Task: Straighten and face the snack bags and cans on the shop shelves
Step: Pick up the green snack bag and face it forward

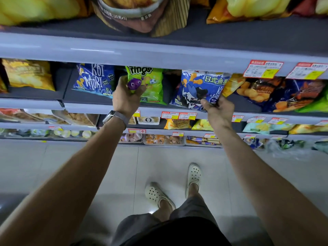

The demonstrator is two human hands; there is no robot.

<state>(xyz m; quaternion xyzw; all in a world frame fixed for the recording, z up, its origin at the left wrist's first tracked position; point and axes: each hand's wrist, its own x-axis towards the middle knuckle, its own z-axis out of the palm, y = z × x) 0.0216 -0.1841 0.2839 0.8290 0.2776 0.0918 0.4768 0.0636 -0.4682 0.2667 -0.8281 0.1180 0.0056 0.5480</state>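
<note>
A: Where are our hands?

B: Both are at one shelf (88,108). Our left hand (126,97) grips the green bag (150,86) at its lower left part, with the fingers curled on its front.

A: And the other?

B: Our right hand (219,110) pinches the blue bag (198,86) at its lower right corner, between thumb and fingers.

A: How do the two bags stand?

B: The green bag stands almost upright on the shelf, with its front to us. The blue bag stands to the right of it, a little tilted, also front to us. There is a dark gap between them.

A: What do we see around them?

B: Left of the green bag stands the Koi bag (94,80). Right of the blue bag a yellow bag (232,84) touches it; we cannot tell which one lies in front. On our left wrist is a watch (108,117).
</note>
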